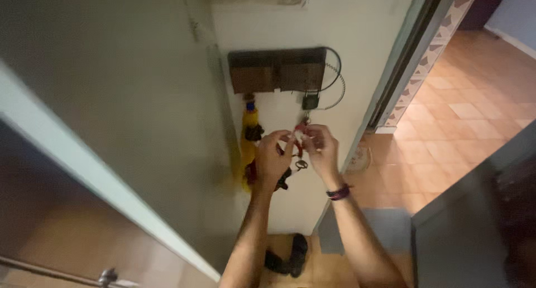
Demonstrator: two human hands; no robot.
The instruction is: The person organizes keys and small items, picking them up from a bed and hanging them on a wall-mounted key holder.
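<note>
Pinching a red key tag (301, 129) between fingertips of left hand (272, 159) and right hand (321, 148), tag hanging below wooden key rack (277, 70) on wall, yellow toy (249, 137) just left, metal ring (301, 164) dangling below.

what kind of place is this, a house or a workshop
Most likely a home, at an entryway or hallway by a door. A wooden key rack hangs on the pale wall, terracotta floor tiles run past the doorway, and dark sandals lie on the floor below both hands.
</note>
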